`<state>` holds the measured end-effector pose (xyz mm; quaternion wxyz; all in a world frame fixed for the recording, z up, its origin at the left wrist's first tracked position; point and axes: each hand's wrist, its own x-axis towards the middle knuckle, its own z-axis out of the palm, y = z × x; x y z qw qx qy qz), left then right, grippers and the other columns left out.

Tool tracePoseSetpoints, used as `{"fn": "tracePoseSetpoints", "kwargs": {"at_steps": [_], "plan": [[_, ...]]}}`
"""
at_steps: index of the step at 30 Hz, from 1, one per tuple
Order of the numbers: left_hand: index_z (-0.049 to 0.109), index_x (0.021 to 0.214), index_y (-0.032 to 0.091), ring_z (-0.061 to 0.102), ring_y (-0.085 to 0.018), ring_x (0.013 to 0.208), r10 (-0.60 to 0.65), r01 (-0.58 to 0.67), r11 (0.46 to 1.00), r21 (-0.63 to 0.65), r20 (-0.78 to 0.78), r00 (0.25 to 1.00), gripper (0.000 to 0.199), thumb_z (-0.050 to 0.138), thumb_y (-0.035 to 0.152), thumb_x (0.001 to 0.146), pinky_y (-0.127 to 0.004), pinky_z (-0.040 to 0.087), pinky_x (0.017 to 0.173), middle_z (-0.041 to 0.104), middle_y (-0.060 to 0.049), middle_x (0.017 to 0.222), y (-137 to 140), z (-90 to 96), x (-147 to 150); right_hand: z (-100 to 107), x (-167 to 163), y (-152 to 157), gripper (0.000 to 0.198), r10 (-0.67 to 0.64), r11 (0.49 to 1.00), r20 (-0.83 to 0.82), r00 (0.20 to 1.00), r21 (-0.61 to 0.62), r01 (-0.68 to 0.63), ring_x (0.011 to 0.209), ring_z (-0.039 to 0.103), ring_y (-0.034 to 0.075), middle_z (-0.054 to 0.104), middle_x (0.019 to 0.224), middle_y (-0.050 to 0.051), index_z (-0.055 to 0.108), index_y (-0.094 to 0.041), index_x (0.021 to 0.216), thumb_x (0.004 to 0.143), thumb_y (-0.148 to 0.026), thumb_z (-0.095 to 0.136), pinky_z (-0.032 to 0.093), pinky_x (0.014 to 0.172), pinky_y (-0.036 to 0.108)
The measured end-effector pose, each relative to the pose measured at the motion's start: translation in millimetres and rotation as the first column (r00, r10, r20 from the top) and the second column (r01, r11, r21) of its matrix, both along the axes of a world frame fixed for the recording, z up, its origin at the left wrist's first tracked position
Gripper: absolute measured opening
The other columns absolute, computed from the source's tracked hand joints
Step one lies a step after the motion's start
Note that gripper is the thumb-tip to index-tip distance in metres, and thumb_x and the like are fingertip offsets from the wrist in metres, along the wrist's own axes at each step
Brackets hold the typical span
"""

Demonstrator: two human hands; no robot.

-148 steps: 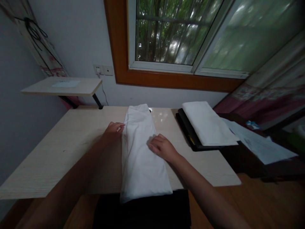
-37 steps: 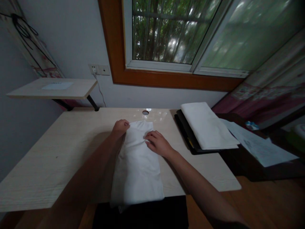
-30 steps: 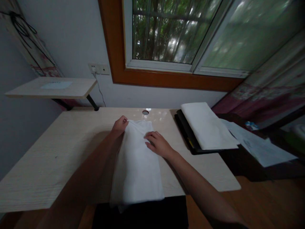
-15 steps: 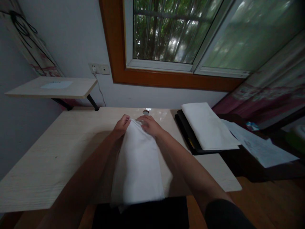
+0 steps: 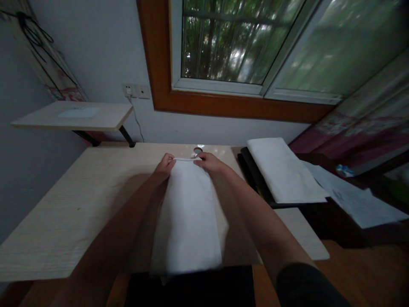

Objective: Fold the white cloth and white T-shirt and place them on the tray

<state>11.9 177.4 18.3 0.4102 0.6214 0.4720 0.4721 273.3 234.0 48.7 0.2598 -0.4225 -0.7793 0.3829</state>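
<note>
A white cloth (image 5: 190, 213) hangs between my hands over the table, its top edge stretched straight and its lower end reaching past the table's front edge. My left hand (image 5: 165, 165) pinches the top left corner. At the top right corner my right hand (image 5: 208, 162) grips the same edge between thumb and fingers. The cloth looks folded in layers, with a second edge showing at its lower right.
The pale wooden table (image 5: 96, 204) has a round hole (image 5: 198, 150) near its back edge. At right a folded white cloth (image 5: 284, 170) lies on black folders (image 5: 251, 175), beside paper sheets (image 5: 354, 196). A small raised shelf (image 5: 108, 115) stands at the back left.
My right hand has shifted slightly right along the cloth's top edge, which is now pulled straight instead of bunched. My left hand stays at its corner. The view has shifted slightly.
</note>
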Motion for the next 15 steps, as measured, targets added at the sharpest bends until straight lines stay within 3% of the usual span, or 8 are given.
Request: {"fn": "tracePoseSetpoints", "kwargs": {"at_steps": [3,7,10,15], "plan": [[0.045,0.097,0.023,0.043,-0.014,0.061,0.080,-0.076,0.997,0.028,-0.166,0.983,0.014,0.051,0.036,0.094,-0.026,0.033,0.062,0.046,0.006,0.068,-1,-0.4,-1,-2,9,6,0.031,-0.024,0.996,-0.022,0.999,0.085,0.026,0.071,0.054,0.015,0.059,0.073,-0.002,0.069,-0.017,0.081,0.081,-0.047,0.068,0.041,0.066,0.025],[0.046,0.098,0.024,0.053,-0.018,0.069,0.180,-0.169,0.984,0.063,-0.385,0.905,0.006,0.047,0.030,0.096,-0.030,0.039,0.070,0.054,0.003,0.074,-1,4.1,1,-8,10,8,0.026,-0.113,0.977,0.005,0.994,0.183,0.111,0.074,0.057,0.016,0.064,0.078,0.000,0.070,-0.017,0.085,0.084,-0.043,0.068,0.042,0.069,0.025],[0.047,0.099,0.024,0.058,-0.020,0.075,0.204,-0.201,0.978,0.054,-0.435,0.877,0.003,0.047,0.027,0.096,-0.032,0.041,0.075,0.058,0.000,0.078,1,6.2,3,-15,9,6,0.020,-0.201,0.949,0.037,0.979,0.254,0.185,0.077,0.060,0.016,0.070,0.087,0.002,0.073,-0.018,0.097,0.085,-0.034,0.070,0.045,0.075,0.026],[0.048,0.100,0.024,0.058,-0.020,0.065,0.213,-0.231,0.973,0.019,-0.460,0.862,0.005,0.044,0.023,0.097,-0.031,0.041,0.068,0.059,0.001,0.069,4,3.3,2,-26,13,2,0.035,-0.323,0.919,0.075,0.944,0.262,0.293,0.078,0.063,0.017,0.072,0.091,0.002,0.070,-0.022,0.121,0.087,-0.030,0.072,0.048,0.078,0.027]]}}
